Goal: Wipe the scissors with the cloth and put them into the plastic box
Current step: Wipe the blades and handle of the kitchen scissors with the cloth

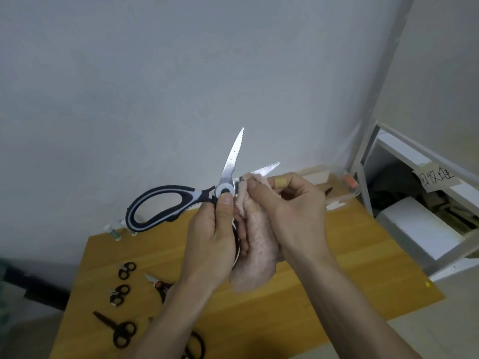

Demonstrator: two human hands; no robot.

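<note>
Still mid-wipe from what I can see: my left hand (215, 229) holds the big scissors (197, 195) by the pivot, blades apart, up above the tabletop (350, 268), while my right hand (290, 203) pinches the cloth (259, 244) round one blade. Boxing them isn't done yet, and several small scissors (124, 330) wait on the tabletop.

My left hand (215, 237) and right hand (290, 211) meet above the tabletop (337, 275), thumbs side by side. The large scissors (181, 203) sit in my left hand, one handle loop out to its left, one blade rising above it, the other passing behind my right hand. The cloth (256, 244) hangs between my two hands. Below and left of my left hand, several small scissors (121, 332) lie on the tabletop in a loose column. A shelf unit (414, 203) stands to the right of my right hand.
</note>
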